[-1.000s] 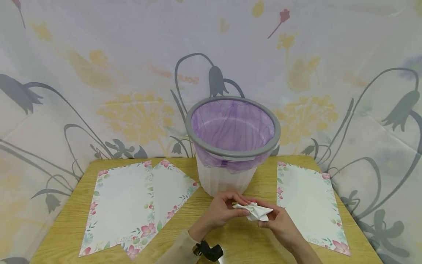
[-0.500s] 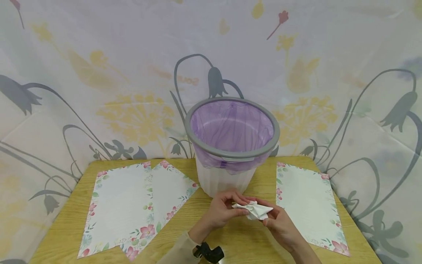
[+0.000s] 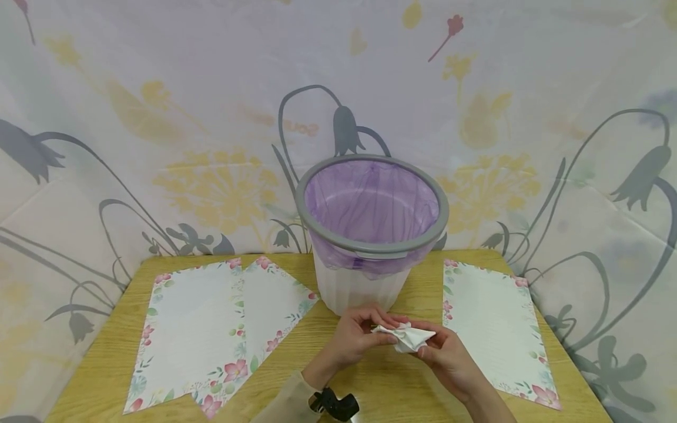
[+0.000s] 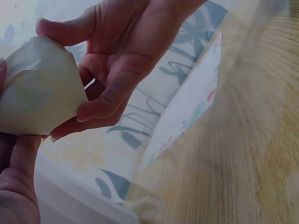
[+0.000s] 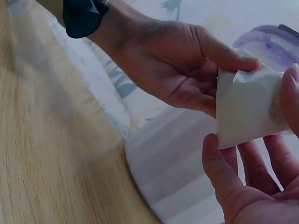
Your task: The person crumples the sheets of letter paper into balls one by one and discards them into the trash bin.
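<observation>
A crumpled piece of white paper (image 3: 408, 339) is held between both hands, low in front of the bin in the head view. My left hand (image 3: 353, 339) pinches its left end, thumb on the near side and fingers behind. On the other end, my right hand (image 3: 451, 359) grips it between thumb and fingers. Seen in the left wrist view, the paper (image 4: 42, 91) has folded, angular faces and hides part of the fingers. The right wrist view shows the left thumb lying on top of the paper (image 5: 245, 109), with right fingertips along its lower edge.
Just behind the hands stands a white bin (image 3: 351, 288) with a grey rim and purple liner. Two overlapping flower-bordered sheets (image 3: 185, 335) lie left on the wooden table (image 3: 391, 393), another sheet (image 3: 492, 323) right. A flower-patterned cloth (image 3: 211, 88) hangs behind.
Over the last second my right thumb has shifted slightly up along the paper's right end. Both hands otherwise stay in nearly the same place, still holding the paper.
</observation>
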`<state>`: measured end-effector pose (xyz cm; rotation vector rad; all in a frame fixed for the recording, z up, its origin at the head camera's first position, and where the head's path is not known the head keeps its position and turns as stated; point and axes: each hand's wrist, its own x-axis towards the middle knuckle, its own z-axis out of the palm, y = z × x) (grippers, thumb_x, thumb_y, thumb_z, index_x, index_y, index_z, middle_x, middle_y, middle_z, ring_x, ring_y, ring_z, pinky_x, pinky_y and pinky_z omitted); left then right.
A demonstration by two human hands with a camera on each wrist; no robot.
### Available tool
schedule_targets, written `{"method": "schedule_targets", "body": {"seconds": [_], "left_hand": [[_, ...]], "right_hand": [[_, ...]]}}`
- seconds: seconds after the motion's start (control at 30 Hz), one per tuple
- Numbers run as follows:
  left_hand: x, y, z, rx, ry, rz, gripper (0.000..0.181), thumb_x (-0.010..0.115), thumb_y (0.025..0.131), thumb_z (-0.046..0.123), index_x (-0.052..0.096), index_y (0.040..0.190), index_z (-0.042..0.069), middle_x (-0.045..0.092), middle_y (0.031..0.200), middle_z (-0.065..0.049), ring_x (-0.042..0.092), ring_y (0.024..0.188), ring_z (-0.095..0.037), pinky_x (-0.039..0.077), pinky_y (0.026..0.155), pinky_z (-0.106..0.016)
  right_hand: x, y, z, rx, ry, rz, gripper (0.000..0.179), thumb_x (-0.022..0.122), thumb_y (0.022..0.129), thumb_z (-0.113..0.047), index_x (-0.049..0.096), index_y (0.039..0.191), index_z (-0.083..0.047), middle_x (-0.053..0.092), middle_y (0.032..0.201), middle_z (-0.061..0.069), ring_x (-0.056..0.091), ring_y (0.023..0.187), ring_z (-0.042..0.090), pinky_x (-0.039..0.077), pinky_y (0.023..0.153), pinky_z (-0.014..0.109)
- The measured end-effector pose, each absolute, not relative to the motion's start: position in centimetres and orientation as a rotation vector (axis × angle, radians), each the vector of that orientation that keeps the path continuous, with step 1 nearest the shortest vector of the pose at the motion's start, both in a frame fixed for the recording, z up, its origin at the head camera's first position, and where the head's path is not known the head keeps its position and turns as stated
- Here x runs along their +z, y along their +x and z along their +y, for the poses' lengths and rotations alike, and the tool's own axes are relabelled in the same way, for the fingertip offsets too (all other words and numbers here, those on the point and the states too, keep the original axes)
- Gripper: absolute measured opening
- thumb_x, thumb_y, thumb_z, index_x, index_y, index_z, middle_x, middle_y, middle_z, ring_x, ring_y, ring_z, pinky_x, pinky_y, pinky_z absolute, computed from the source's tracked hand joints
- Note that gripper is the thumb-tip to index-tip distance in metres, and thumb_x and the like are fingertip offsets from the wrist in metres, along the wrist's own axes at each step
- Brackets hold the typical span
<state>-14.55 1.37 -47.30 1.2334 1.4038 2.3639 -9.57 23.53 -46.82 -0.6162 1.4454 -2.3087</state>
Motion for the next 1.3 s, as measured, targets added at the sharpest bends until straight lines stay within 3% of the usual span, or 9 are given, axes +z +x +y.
{"method": "schedule_targets", "body": {"seconds": [0.4, 0.57, 0.67, 0.8, 0.9, 1.07, 1.3], "left_hand": [[-47.4, -14.5, 1.5, 2.389, 1.201, 1.431, 0.018, 0.073, 0.084, -0.009, 0.059, 0.089, -0.019, 0.057, 0.096, -0.042, 0.065, 0.111, -0.035, 0.056, 0.086, -0.037], [-47.3, -14.5, 1.6, 2.378, 1.248, 1.564, 0.021, 0.07, 0.085, -0.012, 0.061, 0.104, -0.015, 0.057, 0.112, -0.036, 0.059, 0.118, -0.039, 0.057, 0.083, -0.036], [-47.1, -14.5, 1.7, 2.348, 1.214, 1.783, 0.033, 0.073, 0.085, -0.009, 0.062, 0.117, -0.006, 0.057, 0.123, -0.027, 0.058, 0.117, -0.032, 0.059, 0.076, -0.037], [-46.9, -14.3, 1.9, 2.323, 1.068, 1.879, 0.048, 0.074, 0.084, -0.008, 0.058, 0.129, -0.002, 0.057, 0.123, -0.026, 0.061, 0.113, -0.021, 0.059, 0.077, -0.037], [-47.0, -14.1, 2.1, 2.326, 0.998, 1.859, 0.041, 0.075, 0.082, -0.01, 0.063, 0.121, -0.007, 0.062, 0.115, -0.027, 0.063, 0.106, -0.018, 0.059, 0.077, -0.033], [-47.1, -14.0, 2.2, 2.315, 1.03, 1.88, 0.017, 0.077, 0.08, -0.009, 0.072, 0.096, -0.009, 0.068, 0.1, -0.023, 0.065, 0.094, -0.016, 0.06, 0.068, -0.035], [-47.0, -14.1, 2.3, 2.363, 1.136, 1.904, 0.011, 0.077, 0.078, -0.01, 0.072, 0.087, -0.01, 0.07, 0.092, -0.023, 0.068, 0.088, -0.022, 0.06, 0.069, -0.04]], "right_hand": [[-46.7, -9.5, 23.1, -2.352, -0.549, 1.466, 0.029, 0.05, 0.103, 0.0, 0.069, 0.123, -0.011, 0.067, 0.12, 0.002, 0.064, 0.109, 0.014, 0.052, 0.094, 0.031], [-46.5, -9.6, 22.9, -2.358, -0.5, 1.556, 0.028, 0.051, 0.103, -0.001, 0.071, 0.118, -0.012, 0.069, 0.116, 0.002, 0.065, 0.106, 0.013, 0.053, 0.093, 0.031], [-46.2, -9.7, 22.9, -2.37, -0.475, 1.607, 0.026, 0.052, 0.102, -0.001, 0.072, 0.116, -0.012, 0.068, 0.114, 0.002, 0.065, 0.105, 0.013, 0.053, 0.092, 0.031], [-45.9, -9.8, 23.0, -2.378, -0.439, 1.637, 0.027, 0.054, 0.1, 0.002, 0.072, 0.114, -0.013, 0.068, 0.111, 0.002, 0.065, 0.103, 0.013, 0.054, 0.091, 0.03], [-45.9, -9.8, 23.2, -2.365, -0.429, 1.648, 0.027, 0.055, 0.1, 0.002, 0.072, 0.114, -0.013, 0.068, 0.113, 0.001, 0.065, 0.104, 0.013, 0.054, 0.091, 0.031], [-46.2, -9.7, 23.6, -2.315, -0.439, 1.67, 0.029, 0.055, 0.1, 0.002, 0.066, 0.122, -0.013, 0.061, 0.123, 0.001, 0.063, 0.106, 0.015, 0.054, 0.091, 0.035], [-46.6, -9.9, 23.9, -2.222, -0.573, 1.593, 0.041, 0.049, 0.104, -0.002, 0.052, 0.144, -0.008, 0.053, 0.142, 0.001, 0.06, 0.117, 0.018, 0.049, 0.099, 0.036]]}}
